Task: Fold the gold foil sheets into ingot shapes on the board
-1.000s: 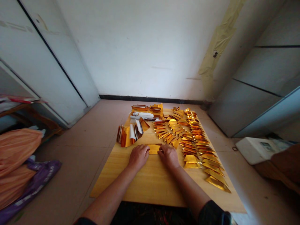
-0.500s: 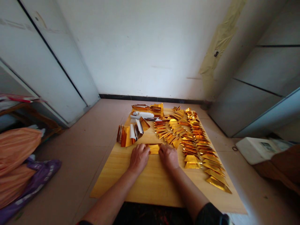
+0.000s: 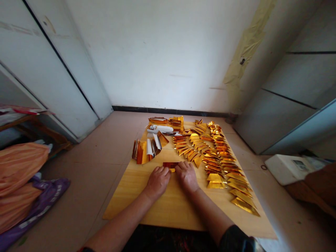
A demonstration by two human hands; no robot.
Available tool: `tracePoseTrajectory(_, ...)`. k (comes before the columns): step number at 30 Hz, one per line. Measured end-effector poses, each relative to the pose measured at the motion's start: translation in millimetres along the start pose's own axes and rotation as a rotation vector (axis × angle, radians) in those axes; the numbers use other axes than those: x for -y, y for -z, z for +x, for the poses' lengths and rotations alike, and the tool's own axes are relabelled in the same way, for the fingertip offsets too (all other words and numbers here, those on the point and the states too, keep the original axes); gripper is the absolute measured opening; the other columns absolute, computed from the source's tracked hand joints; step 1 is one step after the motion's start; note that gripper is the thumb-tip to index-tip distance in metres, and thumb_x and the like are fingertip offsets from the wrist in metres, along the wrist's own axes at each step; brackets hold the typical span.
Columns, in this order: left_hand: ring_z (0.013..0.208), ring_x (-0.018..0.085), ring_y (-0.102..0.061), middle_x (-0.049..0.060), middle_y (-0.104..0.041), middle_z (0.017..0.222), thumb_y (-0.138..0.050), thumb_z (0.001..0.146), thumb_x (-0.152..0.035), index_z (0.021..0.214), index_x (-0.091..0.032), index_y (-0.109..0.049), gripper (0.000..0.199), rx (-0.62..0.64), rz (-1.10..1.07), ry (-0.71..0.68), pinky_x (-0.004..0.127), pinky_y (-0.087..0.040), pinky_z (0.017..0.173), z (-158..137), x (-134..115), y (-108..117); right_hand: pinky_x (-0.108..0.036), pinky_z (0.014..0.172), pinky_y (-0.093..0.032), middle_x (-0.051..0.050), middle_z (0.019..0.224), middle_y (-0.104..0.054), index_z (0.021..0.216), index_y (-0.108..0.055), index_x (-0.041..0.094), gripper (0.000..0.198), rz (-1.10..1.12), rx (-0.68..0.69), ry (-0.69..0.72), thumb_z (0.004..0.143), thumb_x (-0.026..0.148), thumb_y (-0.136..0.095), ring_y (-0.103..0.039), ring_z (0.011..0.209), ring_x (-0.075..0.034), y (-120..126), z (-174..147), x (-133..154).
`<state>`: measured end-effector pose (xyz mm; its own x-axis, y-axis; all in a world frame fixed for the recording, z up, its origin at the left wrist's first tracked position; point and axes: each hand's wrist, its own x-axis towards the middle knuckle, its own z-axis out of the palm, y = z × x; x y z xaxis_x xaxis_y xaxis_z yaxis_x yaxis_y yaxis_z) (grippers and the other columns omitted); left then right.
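Observation:
A small sheet of gold foil paper [image 3: 170,164] lies at the middle of the wooden board, partly covered by my fingers. My left hand [image 3: 159,179] is closed on its left side, fingers curled at the near edge. On the other side my right hand [image 3: 187,175] pinches the paper, thumb and fingers pressed together. The two hands are close, with a bit of bright gold showing between them. To the right lie rows of folded gold paper pieces [image 3: 216,179]. Loose curled gold foil sheets [image 3: 141,152] with white backs stand beyond my left hand.
The wooden board [image 3: 126,206] sits low over a tiled floor. At its far end are more foil sheets [image 3: 175,122] and a white packet [image 3: 164,128]. Orange and purple bags [image 3: 49,192] lie at left; a white box [image 3: 285,168] stands at right.
My hands have drawn closer together over the foil paper. Its upper part now shows dark reddish, and less bright gold is visible between the hands.

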<state>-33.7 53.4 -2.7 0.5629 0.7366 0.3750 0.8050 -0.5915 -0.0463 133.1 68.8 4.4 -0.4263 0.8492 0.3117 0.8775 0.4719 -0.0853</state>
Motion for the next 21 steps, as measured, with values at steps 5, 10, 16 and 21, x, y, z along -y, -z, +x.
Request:
tracePoseTrajectory(5,0.078,0.02,-0.051,0.004,-0.058,0.08,-0.047,0.089,-0.017,0.086,-0.017,-0.061,0.015,0.041,-0.011,0.032,0.035,-0.038,0.07,-5,-1,0,-0.028,0.068,-0.03,-0.003,0.078,-0.06,0.074,-0.061,0.02,0.019,0.096,-0.019,0.1,0.09,0.021,-0.052,-0.05,0.077,-0.016,-4,-3,11)
tracePoseTrajectory(10,0.085,0.02,-0.054,0.005,-0.061,0.089,-0.045,0.089,-0.016,0.1,-0.019,-0.06,0.019,0.063,-0.05,0.039,0.036,-0.041,0.076,-9,3,2,-0.029,0.072,-0.031,-0.003,0.084,-0.062,0.079,-0.061,0.02,0.015,0.086,-0.015,0.101,0.09,0.02,-0.051,-0.049,0.083,-0.017,-2,-14,7)
tracePoseTrajectory(16,0.09,0.02,-0.057,0.007,-0.064,0.102,-0.046,0.086,-0.012,0.108,-0.018,-0.06,0.027,0.006,-0.076,0.05,0.035,-0.045,0.078,-16,5,3,-0.029,0.072,-0.032,-0.004,0.088,-0.062,0.079,-0.061,0.02,0.01,0.068,0.014,0.036,0.086,0.019,-0.054,-0.048,0.085,-0.018,1,-23,-5)
tracePoseTrajectory(21,0.097,0.021,-0.057,0.009,-0.064,0.11,-0.048,0.083,-0.015,0.107,-0.017,-0.061,0.028,-0.032,-0.083,0.105,0.037,-0.043,0.083,-17,-3,9,-0.03,0.073,-0.033,-0.004,0.087,-0.063,0.077,-0.061,0.019,0.011,0.061,0.021,-0.006,0.085,0.018,-0.054,-0.048,0.085,-0.018,0,-26,-9)
